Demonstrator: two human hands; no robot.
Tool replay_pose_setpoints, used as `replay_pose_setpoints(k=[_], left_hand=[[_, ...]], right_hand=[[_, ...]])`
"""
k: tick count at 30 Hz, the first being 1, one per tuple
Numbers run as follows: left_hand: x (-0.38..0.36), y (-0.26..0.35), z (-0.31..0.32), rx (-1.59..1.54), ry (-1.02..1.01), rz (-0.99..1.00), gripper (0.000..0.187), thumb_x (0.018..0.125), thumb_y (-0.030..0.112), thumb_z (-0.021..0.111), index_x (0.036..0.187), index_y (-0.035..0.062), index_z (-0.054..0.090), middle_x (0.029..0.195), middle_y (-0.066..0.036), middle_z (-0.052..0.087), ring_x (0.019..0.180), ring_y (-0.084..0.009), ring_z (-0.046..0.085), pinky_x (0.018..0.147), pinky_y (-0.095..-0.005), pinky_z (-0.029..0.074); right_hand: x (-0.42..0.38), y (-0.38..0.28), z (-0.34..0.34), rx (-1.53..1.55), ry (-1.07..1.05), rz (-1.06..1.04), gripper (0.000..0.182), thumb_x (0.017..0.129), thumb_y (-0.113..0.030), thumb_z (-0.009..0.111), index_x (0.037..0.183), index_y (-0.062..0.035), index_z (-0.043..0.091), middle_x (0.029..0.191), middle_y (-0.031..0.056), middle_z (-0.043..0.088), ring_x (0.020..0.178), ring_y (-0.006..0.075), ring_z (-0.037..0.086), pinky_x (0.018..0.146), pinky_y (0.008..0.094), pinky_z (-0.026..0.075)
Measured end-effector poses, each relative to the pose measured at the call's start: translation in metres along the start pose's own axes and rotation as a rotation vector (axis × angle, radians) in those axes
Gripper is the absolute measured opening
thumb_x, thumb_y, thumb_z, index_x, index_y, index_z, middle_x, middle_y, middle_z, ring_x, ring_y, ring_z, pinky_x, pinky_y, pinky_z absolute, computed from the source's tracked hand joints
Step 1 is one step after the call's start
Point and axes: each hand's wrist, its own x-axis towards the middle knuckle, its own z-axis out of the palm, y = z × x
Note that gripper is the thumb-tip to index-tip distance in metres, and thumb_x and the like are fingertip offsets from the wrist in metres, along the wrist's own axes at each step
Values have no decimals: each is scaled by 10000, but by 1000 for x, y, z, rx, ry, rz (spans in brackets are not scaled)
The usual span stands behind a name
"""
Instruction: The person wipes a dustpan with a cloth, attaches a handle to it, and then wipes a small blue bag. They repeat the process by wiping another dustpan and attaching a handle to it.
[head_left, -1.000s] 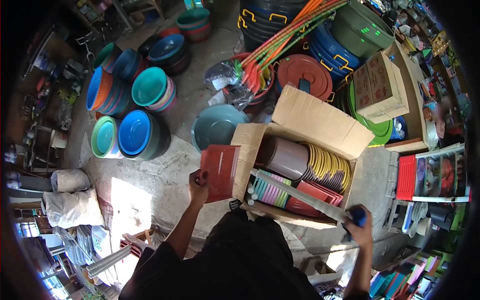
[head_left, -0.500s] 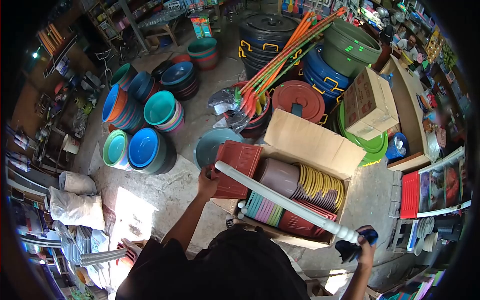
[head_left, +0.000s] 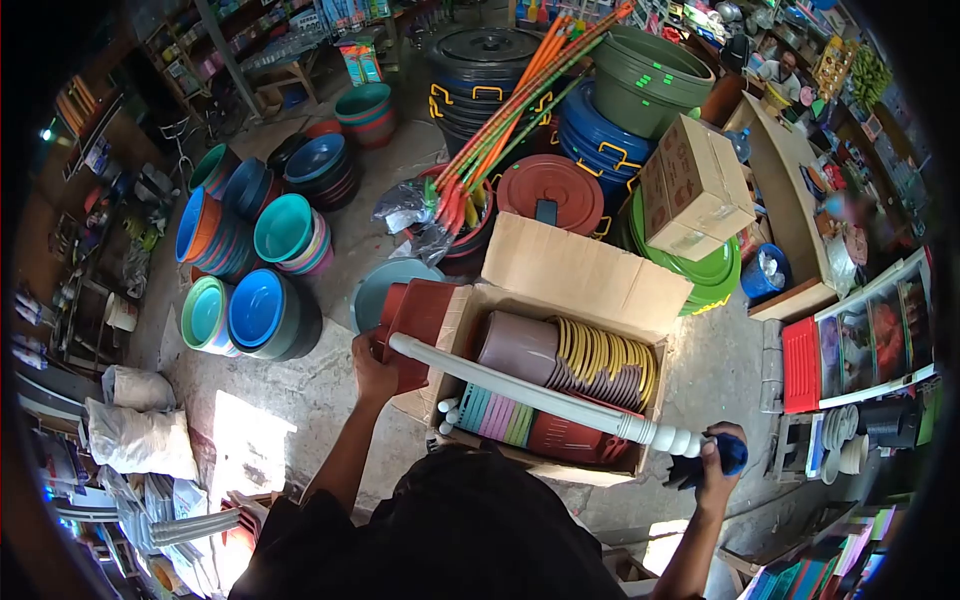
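My left hand (head_left: 375, 373) is closed on the edge of a dark red plastic panel (head_left: 425, 310), tilted up at the left end of an open cardboard box. A long white pole (head_left: 520, 390) extends from the panel's lower corner across the box toward my right hand. My right hand (head_left: 716, 470) grips a bunched dark blue cloth (head_left: 733, 453) around the pole's ringed end. Inside the box (head_left: 580, 250) are brown pots with yellow rims (head_left: 590, 352), striped pastel plastic pieces (head_left: 492, 410) and a red slotted piece (head_left: 560, 437).
Stacks of coloured basins (head_left: 260, 310) stand on the floor at left. Behind the box are a red lidded bin (head_left: 550, 190), orange and green sticks (head_left: 520, 110) and a closed carton (head_left: 700, 185) on a green lid (head_left: 690, 265). A person (head_left: 778, 72) is at the far right.
The red panel has tilted, its broad face turning more edge-on. The pole and both hands have shifted with it. The whole view has swung, so the surroundings sit further left.
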Motion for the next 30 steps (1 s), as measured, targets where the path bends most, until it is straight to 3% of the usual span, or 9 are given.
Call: replay_pose_setpoints(k=[6, 13, 16, 20, 23, 26, 27, 28, 30], left_hand=[[-21, 8, -2, -15, -4, -78, 494, 699, -48, 608, 1185, -22, 521, 1056, -176, 525, 953, -335, 539, 840, -403, 467], [-15, -8, -16, 67, -56, -82, 550, 688, -45, 593, 1228, -36, 491, 1114, -199, 505, 988, -370, 522, 847, -433, 449], [-14, 6, -19, 101, 20, -78, 573, 692, -49, 597, 1252, -22, 478, 1128, -201, 500, 1039, -386, 500, 887, -444, 427], [-27, 23, -18, 189, 28, -39, 602, 690, -59, 601, 1275, 23, 484, 1165, -176, 493, 1109, -378, 468, 960, -468, 373], [-40, 40, -14, 267, -31, -31, 647, 679, -41, 625, 1299, 101, 508, 1231, -122, 480, 1174, -349, 438, 1029, -496, 297], [-48, 52, -13, 240, -94, 70, 630, 677, -36, 630, 1283, 98, 528, 1218, -119, 489, 1171, -349, 440, 1025, -486, 307], [-49, 52, -11, 221, -124, 90, 620, 673, -39, 635, 1271, 98, 543, 1204, -117, 499, 1164, -347, 447, 1019, -480, 317], [-52, 53, -10, 214, -128, 97, 620, 673, -39, 635, 1271, 98, 543, 1204, -117, 499, 1164, -347, 447, 1019, -480, 317], [-54, 58, -9, 165, -187, 134, 607, 672, -40, 642, 1258, 93, 550, 1193, -117, 506, 1153, -349, 456, 1007, -476, 331]], right_hand=[[-18, 18, 57, 59, 556, -221, 264, 975, -251, 517, 1047, 2, 535, 1000, 85, 512, 927, 178, 483, 884, 309, 375], [-17, 36, 53, -68, 333, -43, 314, 928, -266, 638, 1030, 27, 592, 945, 58, 570, 861, 154, 520, 816, 294, 419], [-2, 28, 38, -20, 351, 172, 426, 882, -221, 708, 1205, -5, 534, 963, 72, 570, 865, 142, 534, 781, 265, 450], [8, 33, 65, -66, 397, 41, 490, 847, -53, 681, 1292, -14, 479, 953, 50, 583, 836, 145, 566, 798, 293, 482], [15, 28, 140, -187, 144, 6, 551, 795, 59, 615, 1328, 11, 482, 1126, 175, 636, 1043, 265, 619, 924, 360, 470], [24, 21, 234, -247, -135, -90, 411, 786, -42, 595, 1191, 25, 568, 961, 268, 648, 907, 402, 646, 805, 445, 502], [25, -17, 256, -270, -309, 51, 355, 777, -104, 626, 1113, 2, 587, 916, 257, 647, 876, 432, 627, 780, 482, 491], [23, -6, 283, -309, -443, 6, 352, 771, -168, 653, 1081, -15, 590, 934, 279, 635, 890, 441, 620, 775, 487, 486], [20, 28, 339, -287, -825, -80, 363, 819, -224, 686, 1129, -56, 597, 927, 186, 671, 845, 349, 644, 753, 414, 499]])
